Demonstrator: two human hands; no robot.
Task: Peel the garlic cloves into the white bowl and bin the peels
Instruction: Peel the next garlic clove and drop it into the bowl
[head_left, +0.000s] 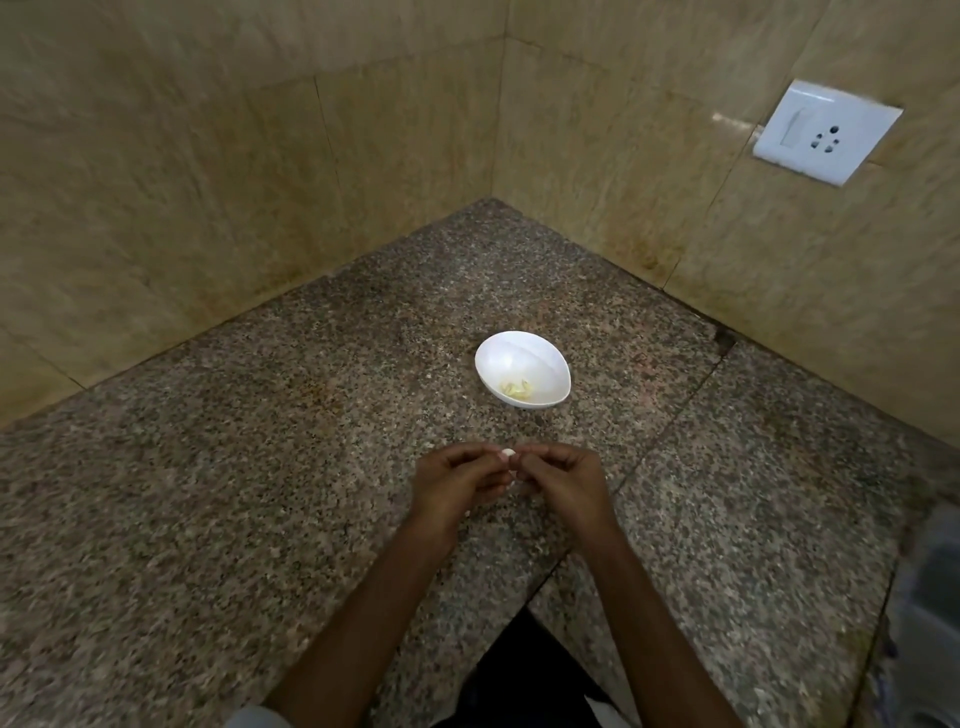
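The bowl (519, 353) is coloured white; the counter (260, 467) under it is speckled brown, grey and black. Pale yellow garlic pieces (516, 388) are seen inside it, a white garlic clove (507, 454) before it, streaked beige wall tiles (208, 156) behind.

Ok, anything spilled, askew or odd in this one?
Nothing stands out. The white bowl sits upright on the counter with a few peeled pieces inside; the left hand and right hand pinch a garlic clove nearer the camera. No spill shows; only brownish staining on the wall tiles.

A speckled granite table (260, 467) fills the lower frame, with a white bowl (522, 358) standing right of centre.
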